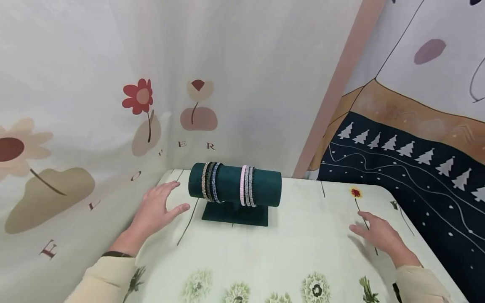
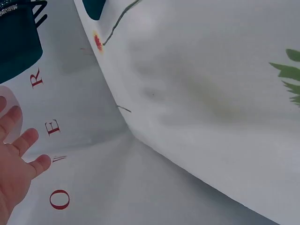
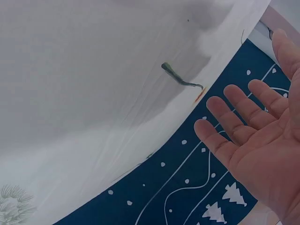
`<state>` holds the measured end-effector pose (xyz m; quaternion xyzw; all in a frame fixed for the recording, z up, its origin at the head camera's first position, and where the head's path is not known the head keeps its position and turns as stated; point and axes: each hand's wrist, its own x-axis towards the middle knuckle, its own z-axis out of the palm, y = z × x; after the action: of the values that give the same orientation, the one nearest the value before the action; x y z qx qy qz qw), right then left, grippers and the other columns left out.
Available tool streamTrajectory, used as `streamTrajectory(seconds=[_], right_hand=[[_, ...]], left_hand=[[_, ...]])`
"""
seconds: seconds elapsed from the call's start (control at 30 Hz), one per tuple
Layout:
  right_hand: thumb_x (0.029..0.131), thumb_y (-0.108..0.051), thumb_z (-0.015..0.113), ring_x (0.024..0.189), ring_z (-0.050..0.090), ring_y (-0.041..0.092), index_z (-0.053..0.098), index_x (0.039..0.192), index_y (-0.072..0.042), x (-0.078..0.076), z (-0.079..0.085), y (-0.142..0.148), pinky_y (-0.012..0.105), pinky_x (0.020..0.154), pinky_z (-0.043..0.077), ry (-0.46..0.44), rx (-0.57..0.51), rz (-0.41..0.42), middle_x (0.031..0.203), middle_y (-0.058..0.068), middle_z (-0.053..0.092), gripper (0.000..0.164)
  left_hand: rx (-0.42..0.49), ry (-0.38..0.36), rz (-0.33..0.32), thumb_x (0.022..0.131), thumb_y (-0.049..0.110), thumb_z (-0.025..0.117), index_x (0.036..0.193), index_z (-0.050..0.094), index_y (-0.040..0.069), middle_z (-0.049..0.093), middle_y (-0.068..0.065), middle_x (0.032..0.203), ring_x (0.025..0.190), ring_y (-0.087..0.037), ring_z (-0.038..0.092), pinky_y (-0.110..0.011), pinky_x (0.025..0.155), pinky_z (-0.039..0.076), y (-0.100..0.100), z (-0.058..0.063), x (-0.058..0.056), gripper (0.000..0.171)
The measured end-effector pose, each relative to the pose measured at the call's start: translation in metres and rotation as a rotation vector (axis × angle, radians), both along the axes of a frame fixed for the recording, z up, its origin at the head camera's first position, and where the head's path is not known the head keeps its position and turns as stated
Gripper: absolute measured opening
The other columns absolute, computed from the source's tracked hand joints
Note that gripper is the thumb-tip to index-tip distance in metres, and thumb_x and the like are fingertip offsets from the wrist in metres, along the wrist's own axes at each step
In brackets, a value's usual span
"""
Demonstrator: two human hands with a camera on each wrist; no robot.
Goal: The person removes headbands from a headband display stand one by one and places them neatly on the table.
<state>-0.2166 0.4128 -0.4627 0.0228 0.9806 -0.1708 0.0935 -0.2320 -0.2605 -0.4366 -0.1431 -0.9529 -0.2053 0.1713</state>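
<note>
1. The green bracelet stand [image 1: 229, 184] sits near the table's [image 1: 291, 240] far edge, toward the left corner, bearing bracelets [image 1: 243, 186].
2. Left hand [image 1: 154, 209]: near the stand, fingers apart.
3. Right hand [image 1: 382, 235]: near the right edge, fingers apart.

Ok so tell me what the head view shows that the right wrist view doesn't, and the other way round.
Only the head view shows the left hand, the dark green stand and the bracelets around it.
Only the right wrist view shows the right hand from its palm side.
Both show that hand, the white tablecloth and the navy tree-print fabric.
</note>
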Motion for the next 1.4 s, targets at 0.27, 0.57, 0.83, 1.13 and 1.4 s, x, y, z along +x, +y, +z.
streamTrajectory(seconds=[0.27,0.57,0.83,1.13,1.4], right_hand=[[0.101,-0.063,0.062,0.133,0.051,0.063,0.037,0.159,0.008,0.002,-0.002,-0.002,0.068,0.096,0.051,0.018,-0.019,0.018,0.153,0.043,0.046,0.094],[0.102,-0.059,0.064,0.136,0.050,0.062,0.038,0.158,0.008,0.001,0.001,-0.010,0.070,0.100,0.049,0.026,-0.034,0.010,0.152,0.043,0.048,0.092],[0.101,-0.059,0.066,0.133,0.053,0.061,0.039,0.157,0.008,-0.001,-0.001,-0.013,0.068,0.098,0.051,0.039,-0.035,0.018,0.150,0.044,0.050,0.091],[0.101,-0.057,0.067,0.136,0.051,0.060,0.040,0.158,0.007,0.000,-0.003,-0.015,0.068,0.101,0.050,0.027,-0.053,0.011,0.152,0.041,0.049,0.090],[0.102,-0.052,0.069,0.134,0.053,0.060,0.043,0.156,0.007,0.001,-0.005,-0.020,0.066,0.100,0.051,0.052,-0.059,0.022,0.149,0.041,0.052,0.085]], left_hand=[[0.007,0.027,-0.021,0.093,0.047,0.080,0.153,0.053,0.002,0.055,-0.025,0.157,0.147,-0.048,0.046,-0.068,0.122,0.028,0.008,0.004,-0.004,0.079],[-0.030,0.045,-0.043,0.093,0.049,0.081,0.157,0.049,0.004,0.047,-0.023,0.165,0.153,-0.047,0.039,-0.069,0.125,0.027,0.022,0.023,-0.016,0.085],[-0.066,0.019,-0.070,0.094,0.053,0.078,0.161,0.043,0.005,0.039,-0.021,0.171,0.155,-0.049,0.035,-0.069,0.126,0.023,0.028,0.042,-0.031,0.089],[-0.095,-0.041,-0.059,0.095,0.060,0.074,0.164,0.040,0.007,0.035,-0.018,0.174,0.158,-0.049,0.029,-0.069,0.128,0.019,0.031,0.051,-0.039,0.094],[-0.090,-0.084,-0.061,0.094,0.061,0.074,0.165,0.038,0.007,0.032,-0.018,0.175,0.159,-0.051,0.027,-0.070,0.128,0.018,0.034,0.053,-0.042,0.096]])
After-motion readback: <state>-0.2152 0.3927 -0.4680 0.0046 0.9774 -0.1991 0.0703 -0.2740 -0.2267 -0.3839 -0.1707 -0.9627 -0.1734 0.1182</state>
